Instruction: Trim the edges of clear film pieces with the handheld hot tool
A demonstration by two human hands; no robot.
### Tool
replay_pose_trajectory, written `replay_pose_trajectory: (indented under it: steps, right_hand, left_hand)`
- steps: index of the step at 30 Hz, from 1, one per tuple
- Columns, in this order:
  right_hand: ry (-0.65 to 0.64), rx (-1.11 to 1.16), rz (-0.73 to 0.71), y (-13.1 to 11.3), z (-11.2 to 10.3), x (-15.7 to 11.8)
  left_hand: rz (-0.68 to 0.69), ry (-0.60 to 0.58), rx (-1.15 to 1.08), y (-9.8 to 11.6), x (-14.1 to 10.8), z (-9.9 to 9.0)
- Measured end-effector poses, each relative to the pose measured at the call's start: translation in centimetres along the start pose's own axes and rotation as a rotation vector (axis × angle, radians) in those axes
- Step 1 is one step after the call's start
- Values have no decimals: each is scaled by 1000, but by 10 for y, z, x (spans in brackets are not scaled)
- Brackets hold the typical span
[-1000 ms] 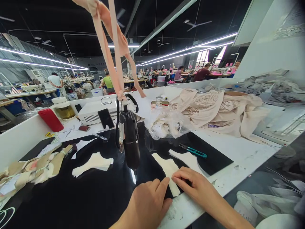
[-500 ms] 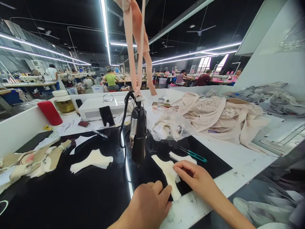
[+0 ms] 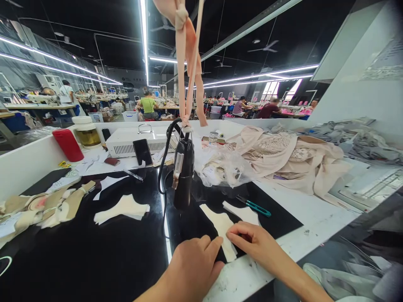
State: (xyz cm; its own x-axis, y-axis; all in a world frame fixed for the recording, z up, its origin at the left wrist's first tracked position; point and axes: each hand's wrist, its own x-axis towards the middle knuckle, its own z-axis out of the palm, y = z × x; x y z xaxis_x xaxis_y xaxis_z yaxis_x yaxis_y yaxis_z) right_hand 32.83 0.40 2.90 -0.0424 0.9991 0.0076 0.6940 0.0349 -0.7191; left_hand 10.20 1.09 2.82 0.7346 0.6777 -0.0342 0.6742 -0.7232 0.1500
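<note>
A cream, curved fabric piece (image 3: 220, 222) lies on the black mat in front of me, with white layers peeking out beneath its lower end. My right hand (image 3: 252, 241) pinches its right edge between thumb and forefinger. From the other side, my left hand (image 3: 198, 264) has its fingers curled and pressed at the piece's left edge; their undersides are hidden. Beyond my right hand lies a white cut piece (image 3: 242, 213), with teal thread snips (image 3: 255, 206) beside it. A black handheld tool (image 3: 184, 176) hangs above the mat from pale pink fabric strips (image 3: 185, 96).
A stack of cream pieces (image 3: 122, 208) lies left on the black mat (image 3: 78, 256). Beige fabric bundles (image 3: 53, 201) sit farther left. Behind are a white vented box (image 3: 122, 147), a phone (image 3: 142, 152), a plastic bag (image 3: 226, 167) and heaped beige fabric (image 3: 283, 155). People sit in the background.
My left hand's fingertips have shifted up along the piece, closer to my right fingers. My right hand has moved slightly left and down. The view has shifted a little.
</note>
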Motion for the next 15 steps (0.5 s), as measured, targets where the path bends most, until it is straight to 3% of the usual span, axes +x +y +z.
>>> replay_pose_trajectory:
  steps: [15]
  right_hand:
    - [61,95,31,0,-2,5]
  left_hand:
    - [66,131,1,-1,2,9]
